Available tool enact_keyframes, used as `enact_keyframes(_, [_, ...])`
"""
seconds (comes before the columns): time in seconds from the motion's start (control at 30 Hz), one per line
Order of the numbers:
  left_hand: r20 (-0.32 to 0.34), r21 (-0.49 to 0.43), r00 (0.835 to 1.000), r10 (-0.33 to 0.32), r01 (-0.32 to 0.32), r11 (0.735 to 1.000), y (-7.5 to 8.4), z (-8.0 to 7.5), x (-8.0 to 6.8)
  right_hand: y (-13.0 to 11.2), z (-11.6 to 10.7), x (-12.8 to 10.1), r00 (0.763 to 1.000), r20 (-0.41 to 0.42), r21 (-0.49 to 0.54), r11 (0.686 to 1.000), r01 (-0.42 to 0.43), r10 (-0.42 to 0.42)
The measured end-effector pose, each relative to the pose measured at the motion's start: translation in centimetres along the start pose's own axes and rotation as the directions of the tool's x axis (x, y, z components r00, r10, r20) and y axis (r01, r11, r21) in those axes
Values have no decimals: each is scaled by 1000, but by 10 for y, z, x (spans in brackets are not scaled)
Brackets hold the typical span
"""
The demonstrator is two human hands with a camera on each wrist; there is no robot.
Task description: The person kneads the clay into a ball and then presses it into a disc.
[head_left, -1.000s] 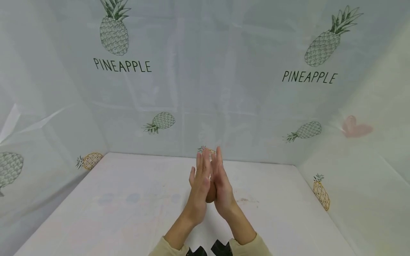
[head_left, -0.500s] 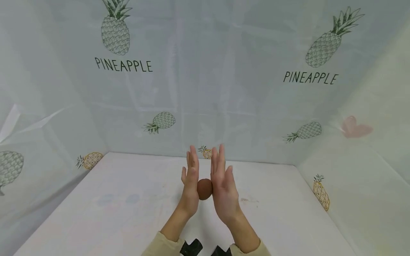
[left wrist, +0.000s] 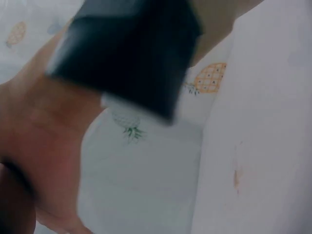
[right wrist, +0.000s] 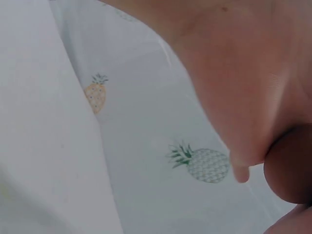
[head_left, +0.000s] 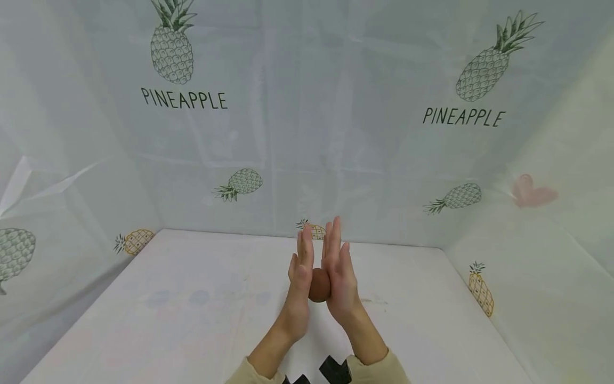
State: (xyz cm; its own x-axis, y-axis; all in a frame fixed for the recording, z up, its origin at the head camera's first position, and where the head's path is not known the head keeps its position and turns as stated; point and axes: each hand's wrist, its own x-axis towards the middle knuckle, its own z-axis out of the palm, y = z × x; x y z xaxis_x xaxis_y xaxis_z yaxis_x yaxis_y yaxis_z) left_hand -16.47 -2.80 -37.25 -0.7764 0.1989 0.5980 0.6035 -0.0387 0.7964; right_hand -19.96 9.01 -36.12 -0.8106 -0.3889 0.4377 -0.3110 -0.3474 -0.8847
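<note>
A smooth brown ball [head_left: 319,285], like clay or dough, is held above the white table between two upright palms. My left hand [head_left: 299,288] presses it from the left with its fingers straight and pointing up and away. From the right, the palm of my right hand [head_left: 342,282] touches the ball, its fingers straight too and the thumb apart. The fingertips of the two hands do not meet. In the right wrist view the ball [right wrist: 290,165] sits against a palm at the right edge. Only part of the ball [left wrist: 14,204] shows in the left wrist view.
Beneath the hands lies a white tabletop [head_left: 192,341] with faint bluish and brown stains. A pale curtain [head_left: 307,117] printed with pineapples encloses the back and both sides. Black wrist mounts [head_left: 334,369] sit at the beige cuffs.
The hands moved left and apart, exposing more of the ball, then came back right and somewhat closer together. The ball went left and back right, staying between the palms.
</note>
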Motion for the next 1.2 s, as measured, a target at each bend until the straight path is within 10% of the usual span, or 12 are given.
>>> enact_keyframes(0.3, [-139, -18, 990, 23, -26, 1000, 7, -34, 9, 9, 27, -4, 983, 64, -60, 984, -170, 174])
enact_keyframes(0.5, [-197, -64, 980, -31, 19, 998, 2, -50, 15, 0, 42, -10, 983, 154, -43, 995, -92, 98])
enact_keyframes(0.83, [-43, -1, 998, -47, 47, 999, -4, -18, 8, -19, 27, -11, 994, 46, -41, 994, 103, -101])
enact_keyframes(1.2, [-10, 45, 999, 42, -41, 998, 2, 10, -2, -6, -1, 0, 993, -108, -82, 996, 31, -40])
